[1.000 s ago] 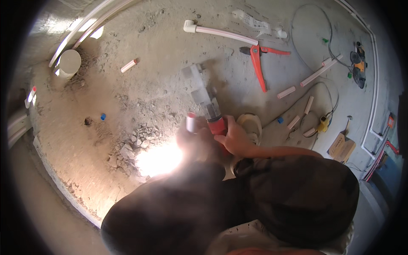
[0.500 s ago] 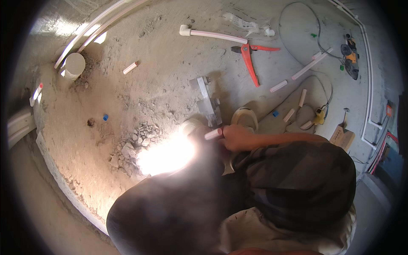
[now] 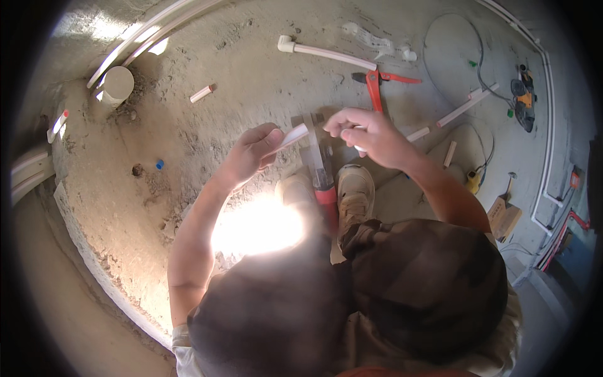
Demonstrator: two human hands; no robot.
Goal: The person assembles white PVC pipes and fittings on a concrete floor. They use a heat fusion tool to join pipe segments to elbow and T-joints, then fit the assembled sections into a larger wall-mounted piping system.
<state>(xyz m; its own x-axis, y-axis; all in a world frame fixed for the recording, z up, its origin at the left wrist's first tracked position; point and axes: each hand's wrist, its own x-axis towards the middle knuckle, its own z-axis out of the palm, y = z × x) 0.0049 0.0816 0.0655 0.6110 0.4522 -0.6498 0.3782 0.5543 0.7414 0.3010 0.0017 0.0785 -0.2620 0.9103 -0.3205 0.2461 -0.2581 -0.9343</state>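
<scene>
My left hand (image 3: 251, 154) pinches a short white pipe piece with pink stripes (image 3: 293, 136), its free end pointing up and right. Across from that end is my right hand (image 3: 375, 139), fingers curled, with a small white piece (image 3: 360, 149) showing under them; its kind I cannot make out. Between and below the hands a pipe fusion welder (image 3: 320, 162) stands between my shoes, with grey metal heads at its far end and a red body. Strong glare beside my left shoe hides the ground there.
Red-handled pipe cutters (image 3: 374, 89) lie ahead beside a long pipe with a white elbow (image 3: 333, 55). Cut pipe pieces lie about, one at the left (image 3: 201, 94). At the right are a corded power tool (image 3: 522, 98) and a cardboard box (image 3: 504, 217). A round white pipe stub (image 3: 118, 85) rises at the left.
My right hand has lifted from beside the welder and moved forward and right. My left hand has come into sight with the pipe piece. The welder's red body now shows.
</scene>
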